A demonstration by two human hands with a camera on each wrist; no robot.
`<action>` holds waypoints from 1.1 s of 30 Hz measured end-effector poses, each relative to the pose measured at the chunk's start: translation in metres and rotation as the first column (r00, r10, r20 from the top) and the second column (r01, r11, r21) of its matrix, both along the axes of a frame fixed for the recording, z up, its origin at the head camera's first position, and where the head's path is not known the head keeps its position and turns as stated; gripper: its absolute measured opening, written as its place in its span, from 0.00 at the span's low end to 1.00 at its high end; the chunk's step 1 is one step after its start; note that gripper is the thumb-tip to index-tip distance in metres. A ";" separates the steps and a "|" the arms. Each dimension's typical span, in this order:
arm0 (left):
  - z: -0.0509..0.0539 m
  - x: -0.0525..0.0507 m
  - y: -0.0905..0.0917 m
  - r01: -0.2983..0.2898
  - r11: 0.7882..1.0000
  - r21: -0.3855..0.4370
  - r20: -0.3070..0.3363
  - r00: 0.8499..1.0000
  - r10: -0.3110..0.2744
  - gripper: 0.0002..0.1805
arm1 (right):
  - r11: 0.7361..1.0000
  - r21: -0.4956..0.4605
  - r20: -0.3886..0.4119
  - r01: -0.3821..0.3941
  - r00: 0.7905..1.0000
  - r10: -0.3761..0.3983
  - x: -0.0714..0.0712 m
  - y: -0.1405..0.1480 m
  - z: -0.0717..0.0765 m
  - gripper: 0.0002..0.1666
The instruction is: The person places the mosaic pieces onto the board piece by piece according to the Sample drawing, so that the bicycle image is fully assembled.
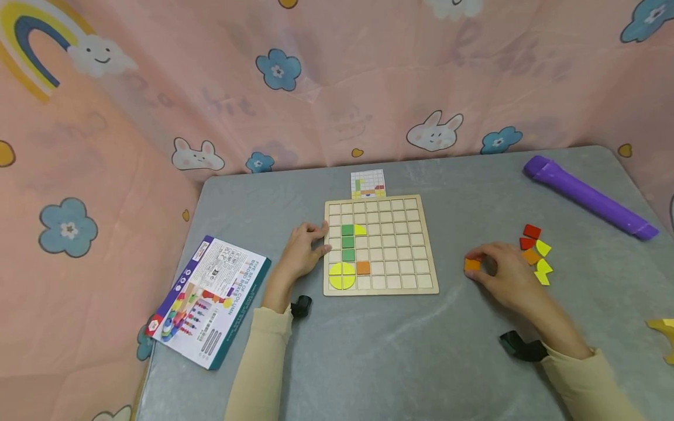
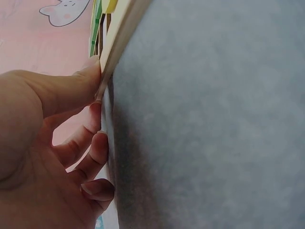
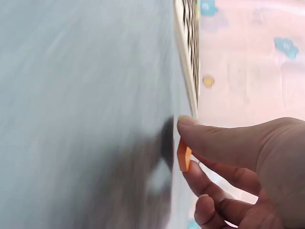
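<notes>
A wooden grid board [image 1: 391,252] lies on the table, with several green squares [image 1: 348,241], a yellow circle of quarter pieces [image 1: 342,275], a lone yellow piece [image 1: 360,230] and an orange square [image 1: 363,268] in its cells. At its left edge, my left hand [image 1: 301,250] grips the frame between thumb [image 2: 71,90] and fingers. Off to the board's right, my right hand [image 1: 502,275] pinches an orange square tile [image 3: 184,155] between thumb and fingertips. Beside that hand lie loose red tiles [image 1: 532,231], yellow pieces [image 1: 543,248] and another orange tile [image 1: 530,256], partly covered.
A small pattern card [image 1: 367,183] touches the board's back edge. On the left lies a printed box [image 1: 207,301]. A purple tube [image 1: 590,197] rests at the back right, and a yellow object [image 1: 664,330] shows at the right edge. Behind the table hangs a pink curtain [image 1: 337,88].
</notes>
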State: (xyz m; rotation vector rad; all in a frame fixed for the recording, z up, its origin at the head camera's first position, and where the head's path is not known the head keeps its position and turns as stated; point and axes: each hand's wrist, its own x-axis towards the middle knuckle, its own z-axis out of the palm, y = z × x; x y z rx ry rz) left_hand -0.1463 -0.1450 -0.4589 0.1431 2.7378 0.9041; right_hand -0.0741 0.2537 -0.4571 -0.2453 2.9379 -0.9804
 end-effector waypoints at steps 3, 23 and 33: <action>0.001 0.000 0.000 0.003 1.000 -0.001 -0.006 1.000 -0.003 0.31 | 1.000 -0.002 0.012 -0.012 1.000 0.012 -0.006 -0.017 0.004 0.16; 0.000 -0.001 0.000 -0.006 1.000 0.004 -0.002 1.000 0.006 0.31 | 0.980 -0.072 0.094 -0.187 0.977 0.193 -0.034 -0.131 0.007 0.12; -0.001 -0.001 0.000 -0.003 1.000 0.010 -0.003 1.000 0.003 0.31 | 0.973 -0.068 0.065 -0.218 0.973 0.223 -0.032 -0.143 -0.001 0.13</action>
